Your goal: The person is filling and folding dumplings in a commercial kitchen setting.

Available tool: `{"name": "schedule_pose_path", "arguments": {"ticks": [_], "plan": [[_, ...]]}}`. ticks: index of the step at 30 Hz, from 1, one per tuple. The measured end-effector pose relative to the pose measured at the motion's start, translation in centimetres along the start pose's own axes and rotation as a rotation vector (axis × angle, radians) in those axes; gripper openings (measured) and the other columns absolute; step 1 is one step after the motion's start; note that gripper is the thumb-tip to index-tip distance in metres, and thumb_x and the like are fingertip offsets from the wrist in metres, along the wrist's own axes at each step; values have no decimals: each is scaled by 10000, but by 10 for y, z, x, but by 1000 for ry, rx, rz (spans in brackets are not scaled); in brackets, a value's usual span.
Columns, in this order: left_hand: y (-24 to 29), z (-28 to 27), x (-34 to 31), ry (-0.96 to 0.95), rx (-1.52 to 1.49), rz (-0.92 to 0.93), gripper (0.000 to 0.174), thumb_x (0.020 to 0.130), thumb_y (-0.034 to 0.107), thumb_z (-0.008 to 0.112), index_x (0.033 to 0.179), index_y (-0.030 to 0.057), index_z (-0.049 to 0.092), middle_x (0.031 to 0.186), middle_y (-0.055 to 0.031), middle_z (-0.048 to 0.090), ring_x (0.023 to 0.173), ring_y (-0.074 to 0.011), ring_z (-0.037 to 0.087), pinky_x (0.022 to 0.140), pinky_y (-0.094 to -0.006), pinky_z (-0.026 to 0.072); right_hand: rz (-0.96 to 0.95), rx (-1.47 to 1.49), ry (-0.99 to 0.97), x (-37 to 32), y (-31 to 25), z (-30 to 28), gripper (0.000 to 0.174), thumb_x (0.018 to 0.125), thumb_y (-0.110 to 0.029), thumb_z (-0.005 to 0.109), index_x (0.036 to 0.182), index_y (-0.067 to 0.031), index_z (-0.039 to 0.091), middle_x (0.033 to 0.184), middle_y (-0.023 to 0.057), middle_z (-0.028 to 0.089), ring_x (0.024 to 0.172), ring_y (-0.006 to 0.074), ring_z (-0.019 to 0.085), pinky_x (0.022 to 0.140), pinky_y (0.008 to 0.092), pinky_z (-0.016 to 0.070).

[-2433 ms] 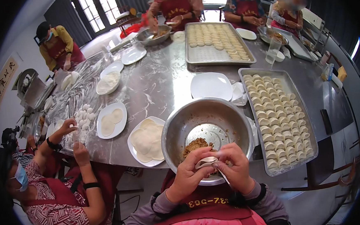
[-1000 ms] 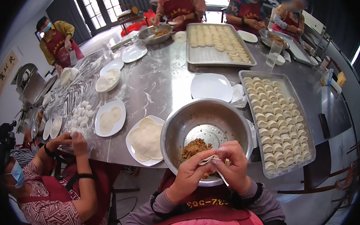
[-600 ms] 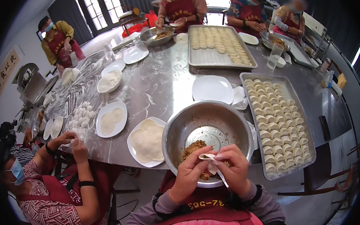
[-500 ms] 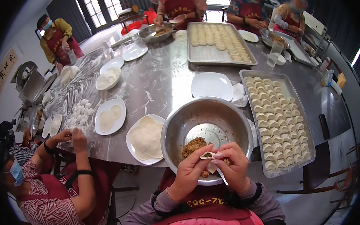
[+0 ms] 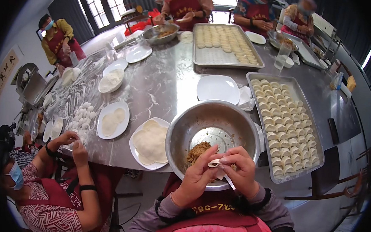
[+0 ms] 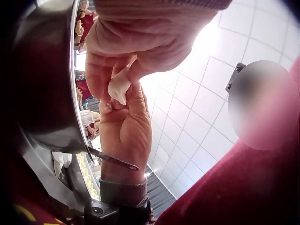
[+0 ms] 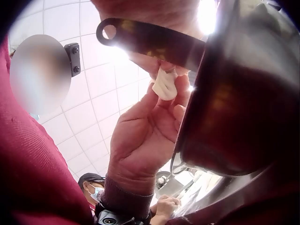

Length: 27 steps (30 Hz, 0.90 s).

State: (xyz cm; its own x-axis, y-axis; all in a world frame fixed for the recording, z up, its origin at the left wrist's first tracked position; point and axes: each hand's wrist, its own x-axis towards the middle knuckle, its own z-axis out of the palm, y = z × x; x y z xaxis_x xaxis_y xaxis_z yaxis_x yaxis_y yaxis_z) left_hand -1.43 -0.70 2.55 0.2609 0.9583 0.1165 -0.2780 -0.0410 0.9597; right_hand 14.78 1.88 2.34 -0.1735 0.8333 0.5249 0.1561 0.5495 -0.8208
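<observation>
Over the near side of the steel bowl (image 5: 210,110), both hands hold one partly folded dumpling (image 5: 215,163). My left hand (image 5: 193,179) grips its left side between thumb and fingers. From the right, the thumb and fingers of my right hand (image 5: 243,172) pinch its edge. A small loop of dough stands open on top in the head view. From below, the left wrist view shows the dumpling (image 6: 120,86) as a smooth pale pouch; in the right wrist view the dumpling (image 7: 164,86) has creased folds. Brown minced filling (image 5: 197,151) lies in the bowl.
A flat metal handle (image 7: 150,44) with a hole juts over the bowl's near rim beneath my right hand. Left stands a plate of round wrappers (image 5: 151,143); right, a tray of dumplings (image 5: 288,126). A person (image 5: 54,196) sits close on the left.
The dough has been turned and folded between the fingers. Half a second ago filling showed in its wider opening; now the opening is narrower. Both hands stay over the bowl.
</observation>
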Motion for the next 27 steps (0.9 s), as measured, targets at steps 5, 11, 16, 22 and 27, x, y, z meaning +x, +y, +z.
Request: {"name": "schedule_pose_path", "arguments": {"ticks": [5, 11, 16, 22, 27], "plan": [[-10, -3, 3, 96, -47, 44, 414, 938, -4, 457, 1350, 9, 417, 1194, -119, 586, 1069, -143, 560, 916, -258, 442, -45, 24, 36, -1, 9, 5, 208, 712, 61, 702, 888, -15, 624, 886, 104, 585, 731, 178, 588, 633, 263, 485], [-8, -7, 2, 96, 202, 69, 351, 929, 14, 491, 1280, -3, 501, 1130, -107, 620, 1039, -132, 575, 901, -255, 448, 47, 40, 42, -1, 4, 11, 171, 716, 45, 715, 830, -17, 605, 898, 101, 565, 779, 161, 576, 656, 249, 477], [-8, -6, -2, -11, 112, -52, 406, 897, 7, 542, 1299, 9, 490, 1045, -74, 627, 911, -102, 588, 804, -241, 473, -52, -61, 37, 1, 3, 5, 186, 718, 49, 712, 853, -17, 602, 893, 103, 566, 736, 158, 583, 620, 245, 485], [-16, -3, 0, 3, 88, -7, 460, 875, 2, 561, 1326, 16, 470, 1031, -65, 616, 867, -91, 569, 769, -231, 469, 88, 168, 110, -4, 11, 9, 213, 719, 65, 703, 896, -16, 617, 912, 105, 562, 712, 150, 585, 589, 240, 486], [-18, -3, 0, 26, 171, 39, 501, 882, -8, 529, 1368, 4, 406, 1163, -112, 589, 949, -117, 576, 801, -235, 463, -48, -32, 22, 1, 7, 3, 223, 725, 83, 688, 918, -12, 630, 914, 103, 564, 731, 152, 595, 596, 240, 495]]}}
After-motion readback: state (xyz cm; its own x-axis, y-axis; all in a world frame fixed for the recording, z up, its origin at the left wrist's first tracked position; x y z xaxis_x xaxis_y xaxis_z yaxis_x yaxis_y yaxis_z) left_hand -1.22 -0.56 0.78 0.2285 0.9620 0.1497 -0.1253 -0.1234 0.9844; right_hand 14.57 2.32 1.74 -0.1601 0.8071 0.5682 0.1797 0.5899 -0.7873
